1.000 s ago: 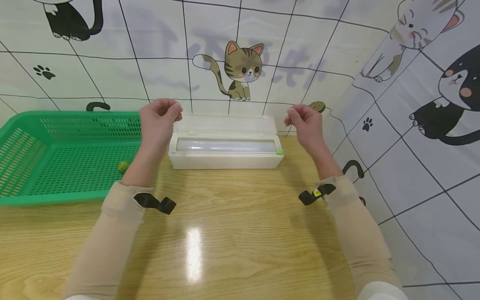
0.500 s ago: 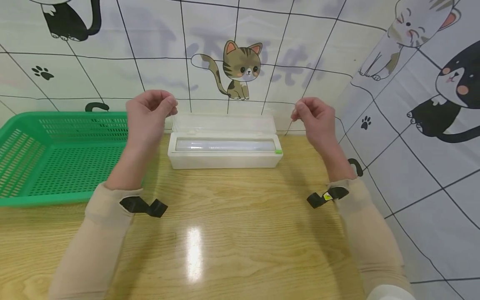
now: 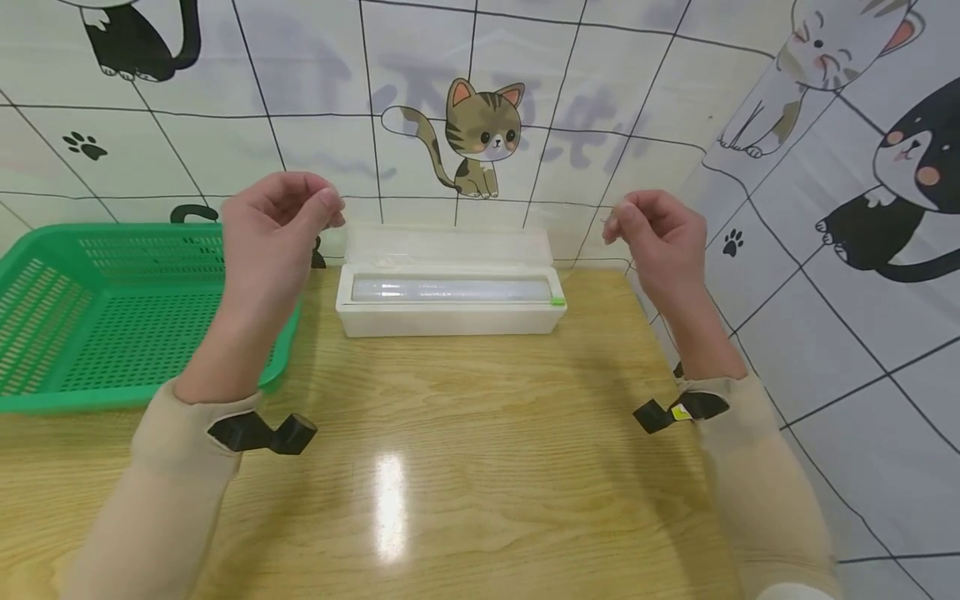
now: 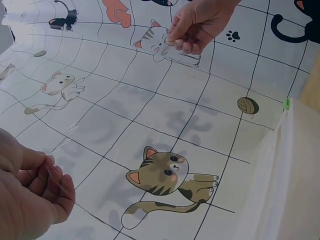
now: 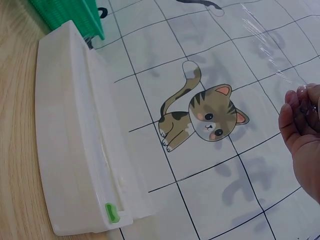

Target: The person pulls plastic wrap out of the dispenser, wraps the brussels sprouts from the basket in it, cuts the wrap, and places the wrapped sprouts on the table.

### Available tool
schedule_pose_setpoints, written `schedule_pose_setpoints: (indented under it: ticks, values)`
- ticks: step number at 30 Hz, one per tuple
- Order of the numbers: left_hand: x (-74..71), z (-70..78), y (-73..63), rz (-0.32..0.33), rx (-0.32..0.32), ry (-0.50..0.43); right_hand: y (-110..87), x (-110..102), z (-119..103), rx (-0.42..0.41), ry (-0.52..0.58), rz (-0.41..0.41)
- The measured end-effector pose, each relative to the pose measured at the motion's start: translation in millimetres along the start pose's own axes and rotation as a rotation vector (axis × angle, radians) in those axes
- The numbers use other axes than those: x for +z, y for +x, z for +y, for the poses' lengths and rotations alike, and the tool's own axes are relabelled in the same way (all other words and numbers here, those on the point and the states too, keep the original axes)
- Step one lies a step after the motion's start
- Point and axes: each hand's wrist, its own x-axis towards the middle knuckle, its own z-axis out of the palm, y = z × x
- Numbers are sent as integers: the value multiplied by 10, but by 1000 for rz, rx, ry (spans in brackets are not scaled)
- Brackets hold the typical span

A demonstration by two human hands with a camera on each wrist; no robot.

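Above the white box (image 3: 450,322) and off past its left end, the left hand (image 3: 277,225) pinches clear film (image 4: 70,137) between thumb and fingertips. Off past the box's right end, raised to much the same height, the right hand (image 3: 663,237) pinches as well, with glints of film by its fingertips in the right wrist view. Seen from the head, the two hands stand wider apart than the box is long. The film is so transparent that most of its outline, including how far its lower edge reaches, cannot be told.

Inside the box, a pale roll (image 3: 450,291) runs nearly from end to end along the long opening. A translucent lid (image 3: 450,248) stands raised at the box's back edge, and a green slider (image 3: 557,302) sits at the right end of the front rim.

Behind the box, the tabletop (image 3: 480,450) ends near a wall covering (image 3: 615,50) with cat drawings, leaving little depth there. Left of the box, a narrow strip of wood separates it from the green basket (image 3: 97,403), whose near right corner lies beneath the left forearm. Right of the box, a wider strip runs to the table's slanting side edge, beside the right arm. In front of the box lies the broadest stretch of wood.
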Motion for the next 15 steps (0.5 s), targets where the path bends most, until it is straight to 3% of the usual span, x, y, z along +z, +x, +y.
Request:
schedule_pose_setpoints:
  ticks: [10, 15]
  values:
    - [-120, 82, -234, -33, 48, 74, -273, -78, -118, -130, 23, -96]
    - [-197, 117, -413, -56, 39, 181, -407, -125, -122, -204, 38, -146]
